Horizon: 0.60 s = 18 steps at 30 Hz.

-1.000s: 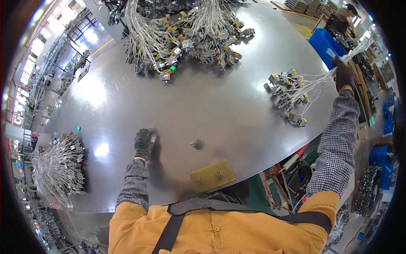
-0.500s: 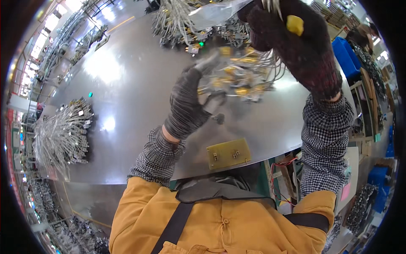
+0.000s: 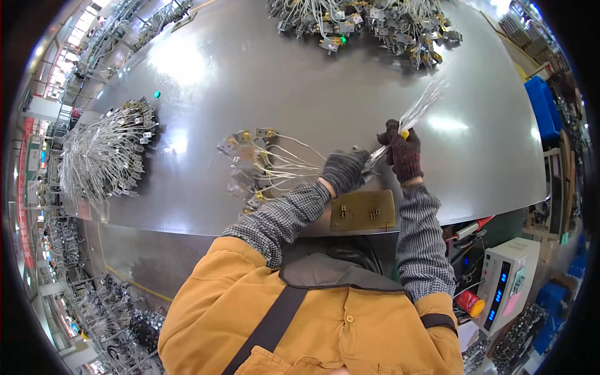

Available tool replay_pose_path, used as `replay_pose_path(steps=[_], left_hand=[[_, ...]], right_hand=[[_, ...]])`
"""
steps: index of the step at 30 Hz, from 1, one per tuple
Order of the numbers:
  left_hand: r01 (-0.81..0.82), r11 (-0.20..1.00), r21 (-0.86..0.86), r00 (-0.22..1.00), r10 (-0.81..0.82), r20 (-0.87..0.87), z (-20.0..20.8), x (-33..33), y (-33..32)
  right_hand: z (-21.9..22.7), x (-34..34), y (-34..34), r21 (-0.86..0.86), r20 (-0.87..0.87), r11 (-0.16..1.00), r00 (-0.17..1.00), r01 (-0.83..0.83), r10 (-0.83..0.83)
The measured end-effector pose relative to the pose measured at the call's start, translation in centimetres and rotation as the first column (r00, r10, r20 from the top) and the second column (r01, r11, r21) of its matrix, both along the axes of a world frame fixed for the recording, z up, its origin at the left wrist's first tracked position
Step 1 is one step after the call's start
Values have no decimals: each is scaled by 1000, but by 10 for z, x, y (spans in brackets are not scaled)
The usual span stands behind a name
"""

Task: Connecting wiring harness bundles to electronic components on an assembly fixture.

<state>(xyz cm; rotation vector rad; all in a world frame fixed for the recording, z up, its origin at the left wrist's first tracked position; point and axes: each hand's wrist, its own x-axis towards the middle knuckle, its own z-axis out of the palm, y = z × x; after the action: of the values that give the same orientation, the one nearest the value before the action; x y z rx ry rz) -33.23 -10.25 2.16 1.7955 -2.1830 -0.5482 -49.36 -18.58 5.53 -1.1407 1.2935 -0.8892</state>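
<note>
A bundle of thin white wires [image 3: 289, 167] with small metal-and-yellow blocks on its left ends stretches across the metal table. My left hand [image 3: 345, 171], in a grey striped glove, is closed round the wires. Just to its right, my right hand [image 3: 405, 151], in a dark maroon glove with a yellow spot, grips the same bundle. The loose wire ends fan out beyond it to the upper right. The blocks at the left are partly blurred. A yellow-brown board [image 3: 355, 219] with small metal fittings lies at the near edge, just below my hands.
A heap of wired metal blocks [image 3: 406, 31] lies at the table's far side, and another wire pile [image 3: 103, 156] at the left. A small green disc [image 3: 157, 94] is near that pile. Right of the table stand a white meter box [image 3: 509, 281] and a blue bin [image 3: 542, 109].
Both hands have come nearer, from the far heap toward the table's front edge. The bundle now lies with its blocks to the left, and both hands are closed on its wires.
</note>
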Motion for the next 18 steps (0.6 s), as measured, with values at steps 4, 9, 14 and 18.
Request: replay_pose_path(steps=[4, 9, 14, 18], left_hand=[[-24, 999, -28, 1000, 24, -21, -40, -11, 7], [116, 993, -19, 986, -113, 124, -48, -10, 0], [37, 999, 2, 990, -37, 136, -44, -2, 2], [-114, 982, 150, 993, 114, 5, -33, -6, -1]], right_hand=[[-19, 14, -31, 25, -262, 996, 960, -90, 94], [-2, 66, -30, -386, -844, 600, 531, -700, 78], [10, 112, -14, -46, -985, 532, 127, -845, 116], [5, 60, -2, -427, -664, 659, 709, -620, 236]])
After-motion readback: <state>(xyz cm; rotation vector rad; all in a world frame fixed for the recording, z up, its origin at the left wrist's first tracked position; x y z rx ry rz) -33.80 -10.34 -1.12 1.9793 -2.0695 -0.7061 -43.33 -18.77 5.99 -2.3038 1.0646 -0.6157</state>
